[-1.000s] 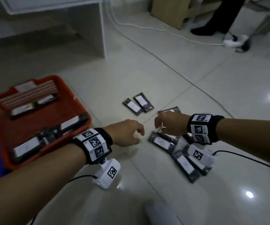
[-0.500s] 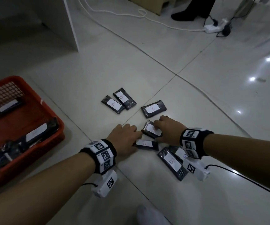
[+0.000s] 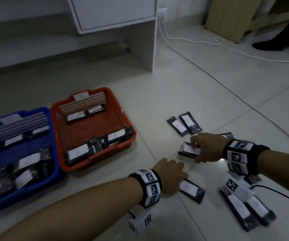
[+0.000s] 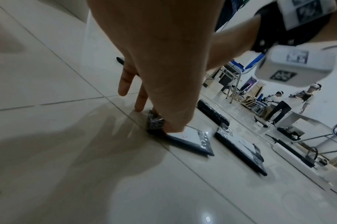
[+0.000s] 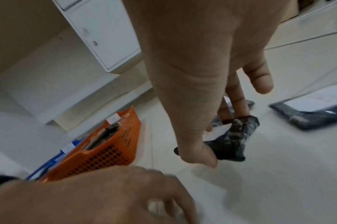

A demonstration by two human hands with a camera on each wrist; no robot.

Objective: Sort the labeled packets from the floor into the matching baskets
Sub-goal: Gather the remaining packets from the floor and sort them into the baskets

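At the lower centre of the head view, the left hand [image 3: 170, 174] reaches down onto a dark packet [image 3: 191, 188] lying flat on the floor [image 3: 175, 87]; in the left wrist view its fingertips [image 4: 173, 128] pinch the crinkled near end of that packet, the index and middle fingers held straight beside it. Right of centre, the right hand [image 3: 208, 147] holds a second packet [image 3: 189, 150] by its edges, thumb on the near side and fingers curled over the far side; the right wrist view shows it tilted and raised off the tile. Each packet is a flat dark rectangle in shiny wrinkled film with a white label. Two more packets [image 3: 246, 211] lie side by side at the lower right, another pair [image 3: 184, 126] beyond the right hand. On the left, a blue basket [image 3: 23, 190] and an orange basket [image 3: 123, 119] of perforated plastic stand touching, each holding several labelled packets. A white cabinet [image 3: 116, 13] and a white cable [image 3: 201, 40] sit at the top.
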